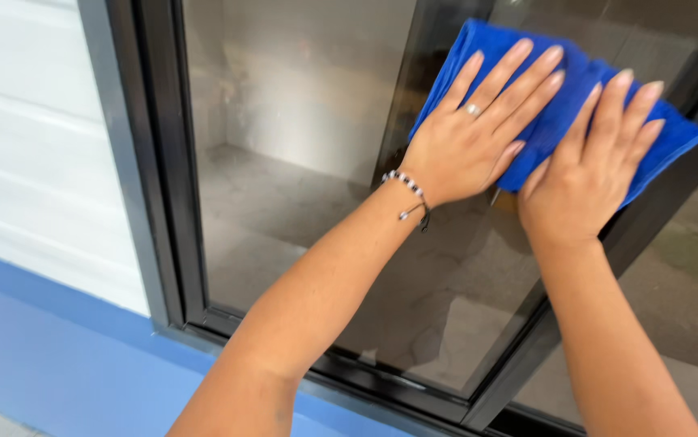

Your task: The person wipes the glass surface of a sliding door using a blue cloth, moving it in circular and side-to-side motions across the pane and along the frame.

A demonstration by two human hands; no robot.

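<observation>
A creased bright-blue cloth (563, 105) lies flat on the window glass (300, 162) under both hands' spread, flattened fingers (527, 77).

The glass pane (300, 202) in its black frame (167, 202) bears the blue cloth (559, 113), pressed flat near the pane's upper right.

My hands cover the middle of the blue cloth (563, 97); the window frame (163, 202) runs off the top edge.

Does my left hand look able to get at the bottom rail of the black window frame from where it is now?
Probably yes. The left hand lies flat on the blue cloth high on the glass, and nothing stands between it and the bottom rail.
</observation>
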